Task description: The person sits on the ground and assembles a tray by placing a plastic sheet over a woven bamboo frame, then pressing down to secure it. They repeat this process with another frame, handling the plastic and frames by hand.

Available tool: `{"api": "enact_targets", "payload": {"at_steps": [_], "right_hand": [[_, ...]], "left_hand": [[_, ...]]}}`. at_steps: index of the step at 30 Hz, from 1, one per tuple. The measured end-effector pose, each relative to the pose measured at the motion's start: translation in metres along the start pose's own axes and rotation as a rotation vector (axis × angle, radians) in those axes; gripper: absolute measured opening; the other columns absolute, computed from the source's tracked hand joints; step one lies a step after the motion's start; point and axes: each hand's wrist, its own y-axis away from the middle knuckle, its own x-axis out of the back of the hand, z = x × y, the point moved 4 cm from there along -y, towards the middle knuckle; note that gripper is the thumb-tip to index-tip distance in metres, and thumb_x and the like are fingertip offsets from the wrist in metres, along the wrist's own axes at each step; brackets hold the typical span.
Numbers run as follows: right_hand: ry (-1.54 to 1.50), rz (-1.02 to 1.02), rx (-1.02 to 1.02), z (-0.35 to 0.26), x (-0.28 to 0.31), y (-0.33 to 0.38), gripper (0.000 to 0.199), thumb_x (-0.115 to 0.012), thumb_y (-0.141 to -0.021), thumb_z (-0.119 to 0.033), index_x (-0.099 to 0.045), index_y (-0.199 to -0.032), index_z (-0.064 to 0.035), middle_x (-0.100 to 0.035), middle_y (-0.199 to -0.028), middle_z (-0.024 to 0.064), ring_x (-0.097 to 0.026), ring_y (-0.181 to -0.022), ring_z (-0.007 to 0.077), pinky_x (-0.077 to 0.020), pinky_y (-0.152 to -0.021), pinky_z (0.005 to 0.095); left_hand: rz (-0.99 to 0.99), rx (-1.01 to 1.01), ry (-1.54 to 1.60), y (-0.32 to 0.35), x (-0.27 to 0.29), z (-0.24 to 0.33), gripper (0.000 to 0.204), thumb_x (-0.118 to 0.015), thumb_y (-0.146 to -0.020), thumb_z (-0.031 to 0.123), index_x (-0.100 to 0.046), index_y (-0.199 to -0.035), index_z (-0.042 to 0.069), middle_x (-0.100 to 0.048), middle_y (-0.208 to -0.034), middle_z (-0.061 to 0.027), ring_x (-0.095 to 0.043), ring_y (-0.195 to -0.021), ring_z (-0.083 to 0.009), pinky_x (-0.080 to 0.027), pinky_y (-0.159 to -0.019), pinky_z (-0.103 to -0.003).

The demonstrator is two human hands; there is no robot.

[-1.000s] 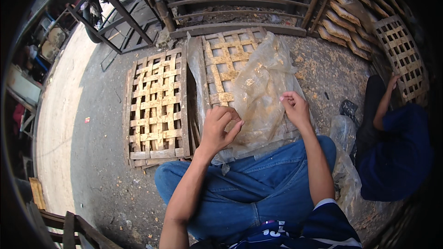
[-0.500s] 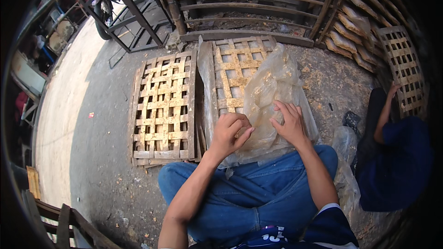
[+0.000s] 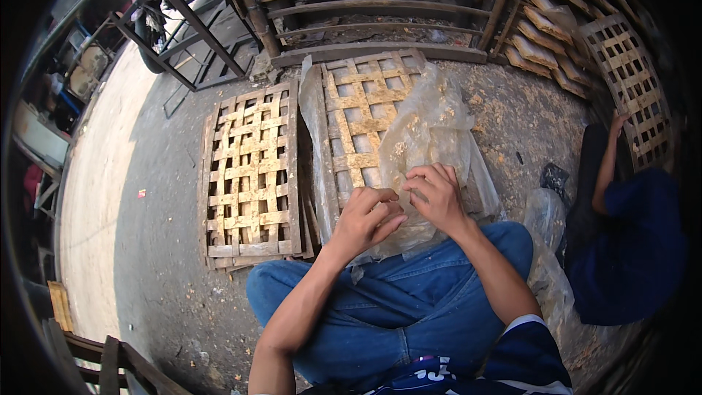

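Note:
A lattice tray (image 3: 344,124) of woven bamboo strips in a wooden frame lies in front of my crossed legs. A crumpled clear plastic sheet (image 3: 428,132) with yellowish crumbs on it covers its right part and near end. Above the near end, my left hand (image 3: 368,219) is closed, fingers curled and thumb forward; whatever it holds is hidden. My right hand (image 3: 436,196) is just right of it, fingers bent down and closed on the plastic sheet. The fingertips of both hands nearly meet.
Left of the tray lies a stack of similar lattice trays (image 3: 252,168). A slatted wooden rack (image 3: 380,11) stands at the back. On the right, a person in dark blue (image 3: 629,241) holds another lattice tray (image 3: 629,80) beside stacked slabs (image 3: 541,36). Loose plastic (image 3: 545,249) lies by my right knee.
My right hand has moved left toward my left hand, and its spread fingers have curled in on the plastic. The left hand stays curled in nearly the same place. The view has shifted slightly.

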Motion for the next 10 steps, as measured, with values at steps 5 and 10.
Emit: {"api": "enact_targets", "payload": {"at_steps": [5, 10], "right_hand": [[-0.176, 0.127, -0.163, 0.013, 0.003, 0.003, 0.025, -0.073, -0.075, 0.001, -0.065, -0.096, -0.0098, -0.065, -0.105, 0.0046, -0.064, -0.095, 0.0236, -0.0450, -0.087, 0.0392], [-0.455, 0.269, -0.313, 0.021, 0.011, 0.002, 0.025, -0.068, -0.081, 0.006, -0.064, -0.101, -0.0098, -0.065, -0.107, 0.0117, -0.066, -0.103, 0.0273, -0.0447, -0.102, 0.0391]], "left_hand": [[0.021, 0.150, -0.129, 0.000, -0.003, 0.008, 0.078, -0.091, -0.066, 0.038, -0.054, -0.128, 0.008, -0.056, -0.125, -0.0129, -0.054, -0.112, -0.0311, -0.041, -0.093, -0.042], [-0.048, 0.233, -0.211, 0.000, -0.008, 0.012, 0.090, -0.088, -0.070, 0.044, -0.044, -0.140, 0.010, -0.051, -0.131, -0.0144, -0.050, -0.119, -0.0328, -0.038, -0.098, -0.045]]}}
